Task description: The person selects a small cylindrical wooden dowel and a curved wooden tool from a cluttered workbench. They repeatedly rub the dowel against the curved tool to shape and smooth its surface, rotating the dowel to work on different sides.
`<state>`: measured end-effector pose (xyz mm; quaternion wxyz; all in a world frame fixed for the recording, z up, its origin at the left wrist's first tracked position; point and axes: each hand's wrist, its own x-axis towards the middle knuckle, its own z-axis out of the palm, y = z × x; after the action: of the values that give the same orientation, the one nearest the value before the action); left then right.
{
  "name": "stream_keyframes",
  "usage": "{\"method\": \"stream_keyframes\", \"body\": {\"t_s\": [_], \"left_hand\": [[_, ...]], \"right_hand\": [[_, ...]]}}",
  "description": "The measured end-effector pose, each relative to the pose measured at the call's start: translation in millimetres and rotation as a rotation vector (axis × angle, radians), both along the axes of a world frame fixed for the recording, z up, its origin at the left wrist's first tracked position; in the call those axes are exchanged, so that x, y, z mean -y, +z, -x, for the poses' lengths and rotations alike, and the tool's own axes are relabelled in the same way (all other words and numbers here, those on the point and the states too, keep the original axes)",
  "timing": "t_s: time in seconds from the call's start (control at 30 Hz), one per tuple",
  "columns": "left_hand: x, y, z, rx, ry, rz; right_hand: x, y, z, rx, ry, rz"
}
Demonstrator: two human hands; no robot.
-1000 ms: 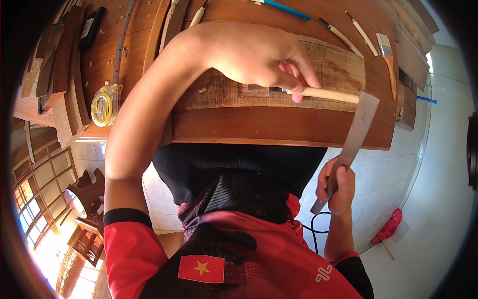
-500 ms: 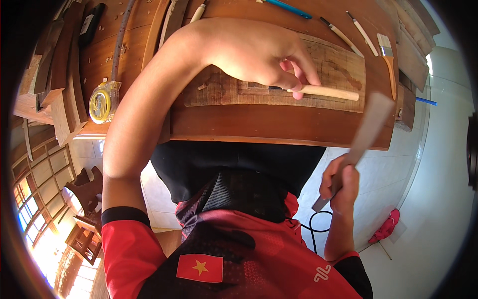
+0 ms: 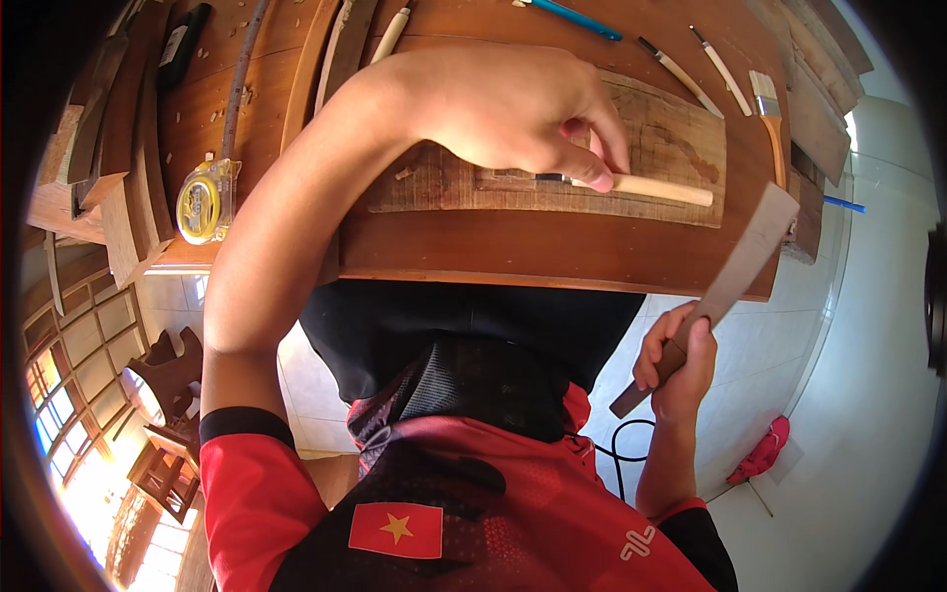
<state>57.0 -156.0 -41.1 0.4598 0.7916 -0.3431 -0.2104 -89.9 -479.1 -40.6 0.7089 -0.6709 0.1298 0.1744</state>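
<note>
My left hand (image 3: 533,118) reaches across the board and pinches a chisel between thumb and fingers. The chisel's pale round wooden handle (image 3: 663,189) points right, and its dark metal part is mostly covered by the hand. Beneath it lies a worn brown wooden board (image 3: 681,128), with a shallow rectangular cut mark (image 3: 501,184) showing beside the blade end. Off the table's front edge at the right, my right hand (image 3: 681,365) is closed around a flat wooden bar (image 3: 742,252). The bar slants up to the right, its wide end clear of the chisel handle.
A yellow tape measure (image 3: 205,202) sits at the left of the table (image 3: 552,247). Along the far right are a paintbrush (image 3: 766,109) and two slim wood-handled tools (image 3: 681,76). Wood pieces (image 3: 118,128) stack at the left, with more (image 3: 814,109) at the right.
The wooden bar, blurred by motion before, now appears sharp and has shifted slightly right at its wide end. My left fingers have adjusted slightly on the chisel, which stays nearly in place.
</note>
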Motion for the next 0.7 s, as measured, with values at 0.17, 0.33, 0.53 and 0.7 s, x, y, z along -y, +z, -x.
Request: {"method": "stream_keyframes", "body": {"t_s": [0.17,0.33,0.53,0.7], "left_hand": [[-0.2,7.1,-0.2,-0.007,0.008,-0.064],[-1.7,5.3,1.1,0.033,0.013,-0.033],[-1.2,1.5,0.8,0.034,0.016,-0.023],[-2.4,5.7,1.1,0.010,0.003,-0.014]], "right_hand": [[1.3,0.5,-1.4,-0.039,0.124,0.041],[3.5,4.2,-2.4,-0.110,0.247,0.155],[2.6,4.5,-1.6,-0.152,0.286,0.128],[5.4,7.1,-9.5,-0.079,0.011,-0.012]]}}
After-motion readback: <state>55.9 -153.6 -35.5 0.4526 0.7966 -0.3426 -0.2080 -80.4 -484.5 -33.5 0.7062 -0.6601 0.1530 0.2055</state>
